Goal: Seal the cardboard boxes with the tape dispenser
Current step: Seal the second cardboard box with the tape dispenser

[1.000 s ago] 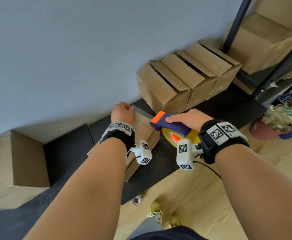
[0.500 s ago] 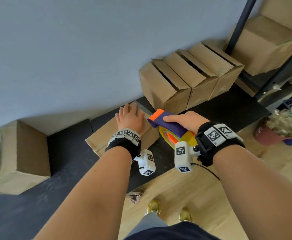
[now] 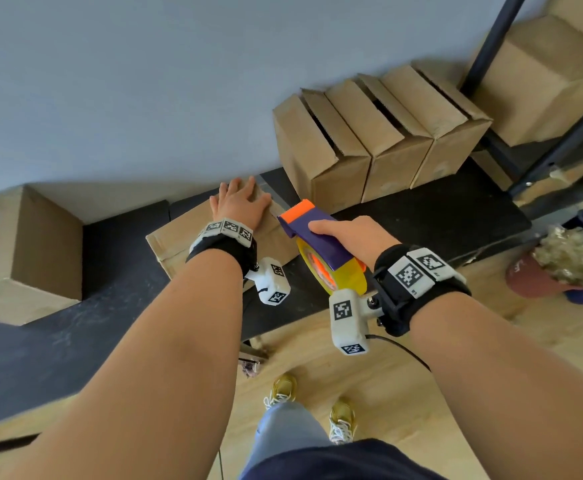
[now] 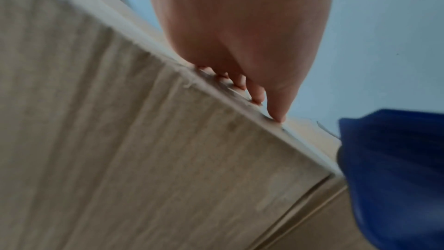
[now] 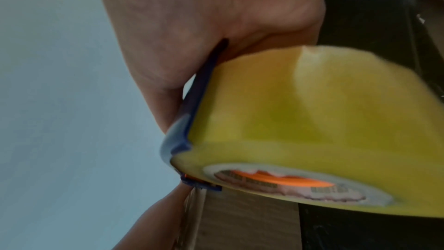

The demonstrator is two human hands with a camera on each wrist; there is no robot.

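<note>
- At the far left, a closed cardboard box (image 3: 23,251) is seen on the dark mat (image 3: 110,306), well apart from the work.
- Near the middle, the box being sealed (image 3: 179,237) lies on the same mat, close to the wall. The left hand (image 3: 239,206) is laid flat on its top, with fingers straight and spread; nothing is gripped by it.
- In the left wrist view, the fingertips (image 4: 276,115) are seen pressing at the top edge of this box, where a strip of clear tape seems to be laid already.
- Just beside this hand, the tape dispenser (image 3: 317,244) is held by the right hand (image 3: 348,237), whose fingers are curled around the purple handle. Its orange cutter end is pointed toward the box, very near to the left thumb.
- The yellow tape roll (image 5: 312,121) fills the right wrist view; whether the tape is already cut cannot be told.
- A risk is judged here: the toothed cutter could touch the left fingers if it is pushed forward carelessly.
- The tape could also wrinkle or lift if the flap is released too early.
- At the right, three open boxes (image 3: 369,140) are standing against the wall, not sealed yet.
</note>
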